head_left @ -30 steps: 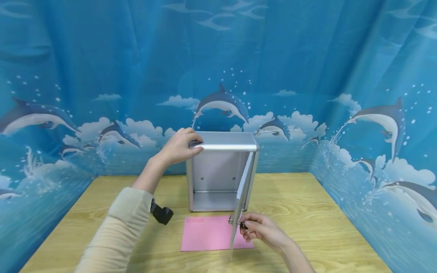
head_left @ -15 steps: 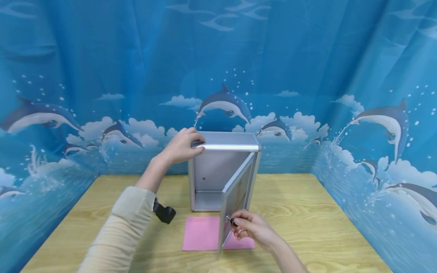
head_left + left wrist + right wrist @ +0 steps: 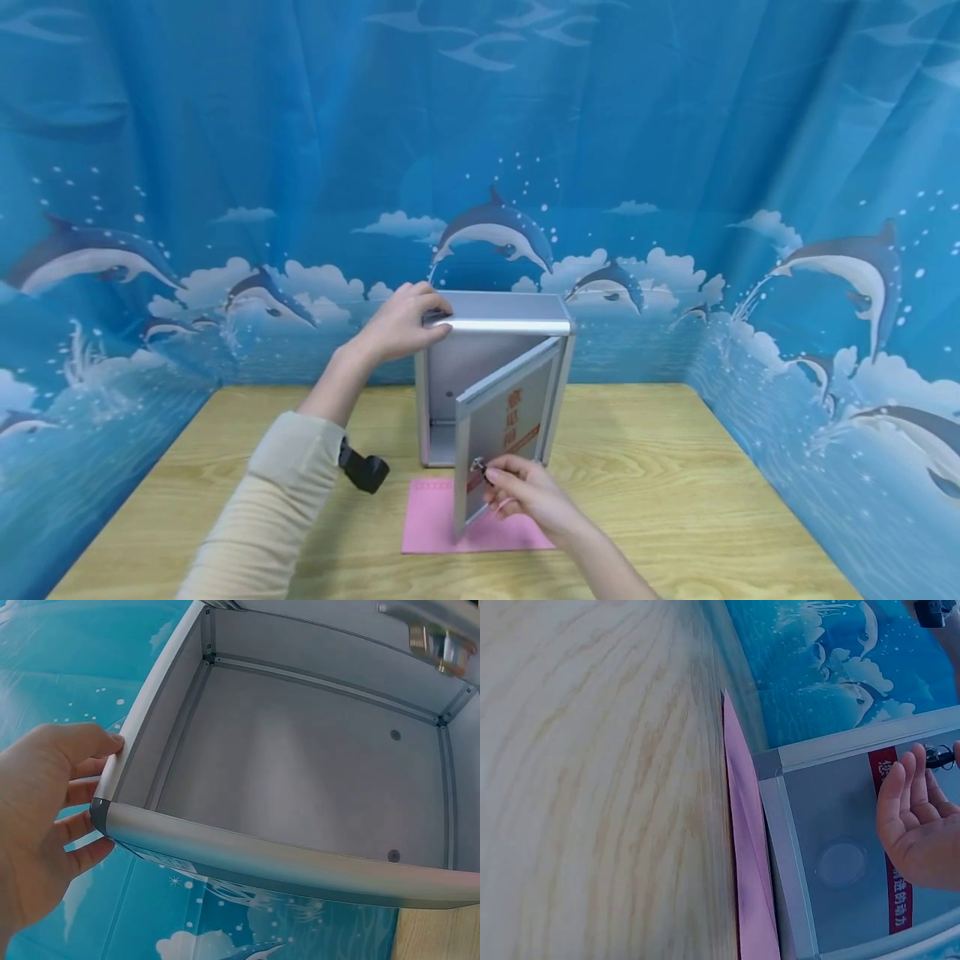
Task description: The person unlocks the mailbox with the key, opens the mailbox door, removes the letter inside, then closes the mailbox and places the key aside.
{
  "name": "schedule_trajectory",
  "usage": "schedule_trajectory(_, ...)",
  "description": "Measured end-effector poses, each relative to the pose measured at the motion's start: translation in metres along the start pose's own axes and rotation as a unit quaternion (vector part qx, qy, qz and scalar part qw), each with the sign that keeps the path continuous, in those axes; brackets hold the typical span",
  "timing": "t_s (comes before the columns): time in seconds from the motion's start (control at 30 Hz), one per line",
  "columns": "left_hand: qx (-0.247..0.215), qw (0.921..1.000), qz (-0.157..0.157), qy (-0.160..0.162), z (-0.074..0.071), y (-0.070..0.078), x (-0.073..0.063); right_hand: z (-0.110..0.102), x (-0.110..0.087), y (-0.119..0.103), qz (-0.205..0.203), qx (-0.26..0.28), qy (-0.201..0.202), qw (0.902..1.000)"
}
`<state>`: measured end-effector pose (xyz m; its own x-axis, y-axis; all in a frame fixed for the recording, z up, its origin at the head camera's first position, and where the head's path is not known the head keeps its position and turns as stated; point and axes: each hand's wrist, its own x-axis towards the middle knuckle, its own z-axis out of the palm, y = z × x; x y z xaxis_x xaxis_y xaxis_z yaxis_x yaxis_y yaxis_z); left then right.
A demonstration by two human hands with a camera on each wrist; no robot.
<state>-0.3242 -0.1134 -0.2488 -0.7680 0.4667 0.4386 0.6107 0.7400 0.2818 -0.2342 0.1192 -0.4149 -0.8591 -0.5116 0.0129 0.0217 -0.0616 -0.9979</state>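
A silver metal letter box (image 3: 502,307) stands upright on the table, its door (image 3: 491,417) hinged on the right and swung partway out. My left hand (image 3: 401,323) holds the box's top left corner, thumb on the front frame and fingers behind it in the left wrist view. With thumb and fingers, my right hand (image 3: 536,497) pinches the black-headed key (image 3: 940,759) in the door's lock. The lock's metal back (image 3: 442,651) shows inside the door. A pink envelope (image 3: 429,521) lies flat in front of the box, partly hidden by door and right hand.
The wood-grain table (image 3: 675,492) reaches back to a blue curtain (image 3: 645,108) printed with dolphins, which also runs along both sides. A black wrist camera (image 3: 365,471) sticks out from my left sleeve (image 3: 262,500).
The door has swung left toward the box opening, with my right hand moving along on the key. The red lettering on its front has come into view. My left hand stays on the corner.
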Motion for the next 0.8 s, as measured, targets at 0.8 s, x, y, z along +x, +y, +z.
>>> schedule_trajectory(0.8, -0.004, 1.0000, -0.004, 0.000, -0.001, 0.001, -0.001, 0.024, 0.045, -0.003, 0.001, -0.087, 0.082, 0.9929)
